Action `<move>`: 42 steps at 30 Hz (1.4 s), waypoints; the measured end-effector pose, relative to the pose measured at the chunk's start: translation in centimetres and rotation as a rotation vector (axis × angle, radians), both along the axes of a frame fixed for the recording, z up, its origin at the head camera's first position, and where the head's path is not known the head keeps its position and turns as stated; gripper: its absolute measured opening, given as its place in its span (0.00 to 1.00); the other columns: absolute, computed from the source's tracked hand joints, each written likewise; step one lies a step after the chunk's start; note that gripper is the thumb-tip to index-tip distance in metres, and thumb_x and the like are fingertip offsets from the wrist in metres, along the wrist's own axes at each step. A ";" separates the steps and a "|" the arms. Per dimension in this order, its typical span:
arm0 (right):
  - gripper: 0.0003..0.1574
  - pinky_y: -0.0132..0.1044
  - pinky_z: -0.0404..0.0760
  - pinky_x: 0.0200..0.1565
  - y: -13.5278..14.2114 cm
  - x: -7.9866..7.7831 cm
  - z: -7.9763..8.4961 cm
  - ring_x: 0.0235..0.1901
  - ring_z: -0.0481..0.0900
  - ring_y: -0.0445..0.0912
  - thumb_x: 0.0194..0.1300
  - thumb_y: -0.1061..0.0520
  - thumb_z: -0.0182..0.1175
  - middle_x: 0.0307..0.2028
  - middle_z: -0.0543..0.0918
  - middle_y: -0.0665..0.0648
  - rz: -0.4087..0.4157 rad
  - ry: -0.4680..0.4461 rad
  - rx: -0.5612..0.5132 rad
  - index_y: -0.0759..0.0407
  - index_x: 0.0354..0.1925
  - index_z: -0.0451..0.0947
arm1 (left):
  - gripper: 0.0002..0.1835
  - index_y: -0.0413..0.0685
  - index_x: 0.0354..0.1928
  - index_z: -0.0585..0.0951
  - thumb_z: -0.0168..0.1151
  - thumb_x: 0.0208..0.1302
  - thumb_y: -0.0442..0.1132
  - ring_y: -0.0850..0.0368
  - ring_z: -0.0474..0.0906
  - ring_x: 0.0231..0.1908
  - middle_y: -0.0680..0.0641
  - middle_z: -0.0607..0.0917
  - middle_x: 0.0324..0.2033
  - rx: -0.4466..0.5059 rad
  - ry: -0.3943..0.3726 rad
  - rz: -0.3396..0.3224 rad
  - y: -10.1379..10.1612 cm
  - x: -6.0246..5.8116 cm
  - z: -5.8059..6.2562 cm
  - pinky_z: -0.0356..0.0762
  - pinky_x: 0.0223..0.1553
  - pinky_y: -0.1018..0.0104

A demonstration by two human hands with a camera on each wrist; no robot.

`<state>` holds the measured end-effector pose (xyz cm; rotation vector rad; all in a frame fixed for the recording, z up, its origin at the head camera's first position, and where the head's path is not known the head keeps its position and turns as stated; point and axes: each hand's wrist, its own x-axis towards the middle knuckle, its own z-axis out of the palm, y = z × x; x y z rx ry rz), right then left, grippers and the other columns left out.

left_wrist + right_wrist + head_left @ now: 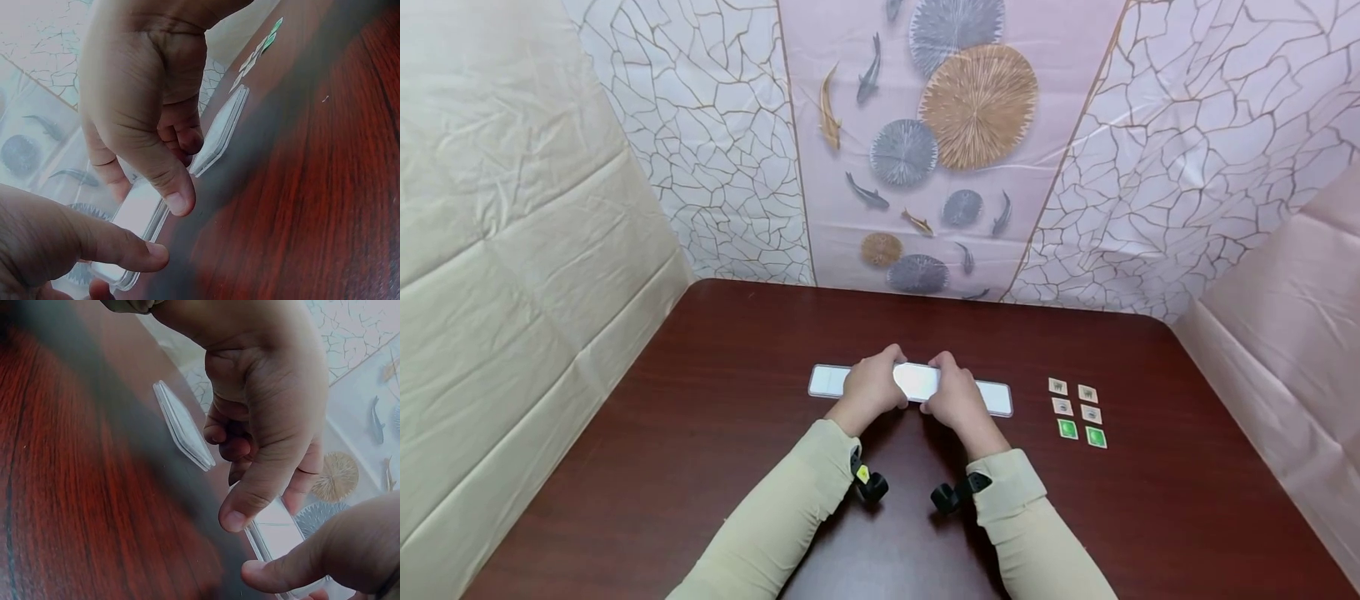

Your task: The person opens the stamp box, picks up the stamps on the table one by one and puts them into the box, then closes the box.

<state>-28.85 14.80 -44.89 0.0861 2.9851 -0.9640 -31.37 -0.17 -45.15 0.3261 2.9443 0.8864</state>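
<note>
Three flat white cases with clear rims form a row across the table's middle. The person's left hand (pixel 871 385) and right hand (pixel 957 395) hold the middle case (pixel 917 381) between them, each at one end. In the left wrist view, both thumbs lie along the near edge of that case (pixel 139 212); most of the other fingers are hidden behind it. Just beyond the left hand lies the left case (pixel 827 381), partly covered by that hand. The right case (pixel 996 398) lies past the right hand, its inner end hidden.
Several small square cards stand in two columns on the right of the table, including picture cards (pixel 1057 386) and green cards (pixel 1096 437). A dark red wooden table (pixel 715 467) lies beneath everything. Patterned cloth (pixel 917 208) hangs along its back edge, with plain cloth at both sides.
</note>
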 end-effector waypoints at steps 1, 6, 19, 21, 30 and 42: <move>0.42 0.52 0.76 0.51 0.0 0.0 0.0 0.49 0.79 0.61 0.46 0.67 0.78 0.49 0.82 0.68 0.002 -0.003 0.005 0.61 0.58 0.69 | 0.33 0.56 0.53 0.79 0.82 0.40 0.37 0.50 0.80 0.36 0.49 0.87 0.42 -0.001 0.000 0.000 0.0 0.0 0.1 0.74 0.32 0.58; 0.42 0.51 0.76 0.50 -0.1 -0.2 0.0 0.48 0.80 0.60 0.47 0.66 0.77 0.49 0.82 0.67 0.013 -0.016 0.011 0.60 0.58 0.68 | 0.33 0.56 0.52 0.79 0.82 0.39 0.36 0.51 0.80 0.35 0.49 0.87 0.42 0.005 -0.002 0.005 -0.1 -0.1 0.0 0.74 0.32 0.58; 0.42 0.55 0.75 0.55 -0.1 0.0 0.0 0.52 0.79 0.61 0.47 0.68 0.77 0.55 0.81 0.66 0.012 0.018 -0.060 0.59 0.59 0.69 | 0.35 0.57 0.54 0.77 0.82 0.41 0.37 0.48 0.81 0.38 0.47 0.87 0.45 0.016 -0.006 0.027 -0.2 0.1 0.4 0.74 0.33 0.56; 0.42 0.55 0.75 0.54 -0.1 -0.1 0.0 0.52 0.79 0.61 0.46 0.68 0.77 0.55 0.82 0.66 0.004 0.023 -0.069 0.59 0.59 0.70 | 0.35 0.56 0.55 0.77 0.82 0.41 0.36 0.47 0.81 0.39 0.46 0.87 0.46 0.027 -0.003 0.027 -0.2 0.2 0.5 0.75 0.34 0.56; 0.44 0.54 0.75 0.53 -0.1 -0.1 -0.2 0.51 0.79 0.60 0.47 0.68 0.76 0.54 0.82 0.66 -0.020 0.035 -0.099 0.57 0.61 0.70 | 0.35 0.55 0.56 0.76 0.81 0.43 0.34 0.48 0.81 0.40 0.46 0.87 0.47 0.079 -0.017 0.037 -0.1 0.2 0.4 0.75 0.37 0.57; 0.44 0.53 0.76 0.51 0.1 -0.1 -0.1 0.49 0.80 0.60 0.49 0.68 0.75 0.53 0.82 0.67 0.002 0.011 -0.077 0.59 0.61 0.66 | 0.35 0.57 0.56 0.77 0.81 0.42 0.36 0.47 0.80 0.36 0.46 0.88 0.44 0.041 -0.016 0.045 0.2 0.2 0.4 0.73 0.33 0.56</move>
